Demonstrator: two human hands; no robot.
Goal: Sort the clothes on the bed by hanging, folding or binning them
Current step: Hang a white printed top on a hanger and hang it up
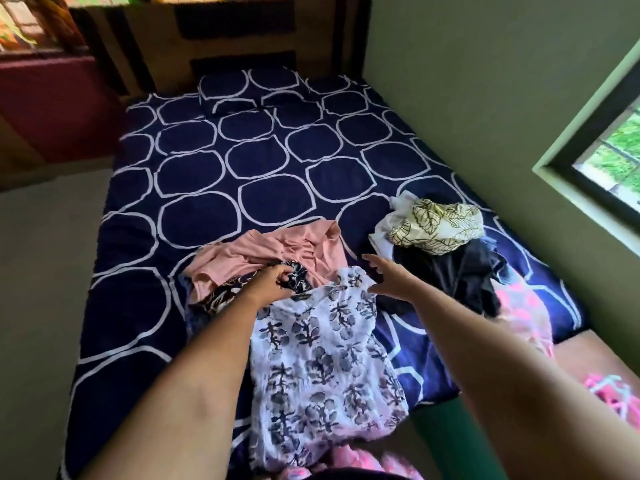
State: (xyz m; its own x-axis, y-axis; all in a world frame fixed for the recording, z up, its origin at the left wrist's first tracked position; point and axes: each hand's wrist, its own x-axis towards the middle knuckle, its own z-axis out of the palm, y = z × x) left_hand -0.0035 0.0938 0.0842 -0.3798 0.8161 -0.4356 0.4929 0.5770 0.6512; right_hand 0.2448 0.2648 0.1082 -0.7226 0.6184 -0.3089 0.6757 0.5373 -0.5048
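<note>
Altogether, seven garments can be counted on the bed (207,174), in two groups at its near end, with two hands above them. Left group, three pieces: a pink garment (270,249), crumpled; a black-and-white print garment (225,296), lying partly under the pink one; and a white garment with blue floral print (322,358), spread lengthwise and reaching over the bed's near edge. Right group, four pieces: a cream leaf-print garment (436,226) bundled on top, a plain white garment (382,232) beneath it, a black garment (457,277) in a loose heap, and a pink patterned garment (523,308) at the near right corner. The left hand (273,282) grips a fold of the black-and-white print garment, fingers curled round the cloth, just where it meets the pink one. The right hand (389,277) is open, fingers spread and holding nothing, over the strip of sheet between the floral garment and the black heap. Edges: the bed's right side runs along a green wall (467,98) with a window (613,150); its left side borders pale floor (41,271); a wooden headboard (156,36) closes the far end. Open room: the navy sheet with white rings lies uncovered from the clothes to the matching pillows (225,90), and the left half of the near end is likewise bare sheet. All garments appear unfolded and creased.
</note>
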